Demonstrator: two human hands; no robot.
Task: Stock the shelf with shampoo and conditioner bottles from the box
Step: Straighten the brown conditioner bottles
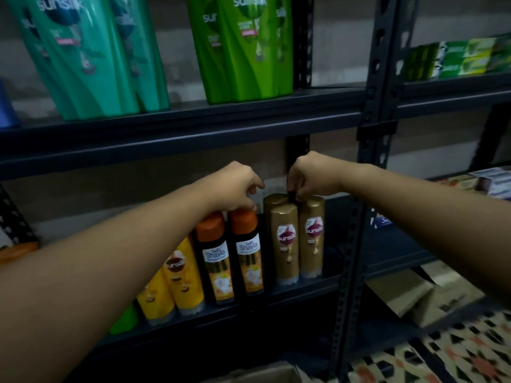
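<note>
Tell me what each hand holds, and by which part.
The left hand rests its fingers on the orange cap of a Shayla bottle. The right hand pinches something small and dark above the brown Sunsilk bottles.

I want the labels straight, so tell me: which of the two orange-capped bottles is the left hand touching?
The right-hand orange-capped bottle, next to the brown bottles. The left hand rests on its cap; the other orange-capped bottle stands untouched.

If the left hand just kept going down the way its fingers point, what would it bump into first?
Most likely the orange cap of a black Shayla bottle: the left hand sits right above it, fingers curled down, perhaps touching already.
</note>
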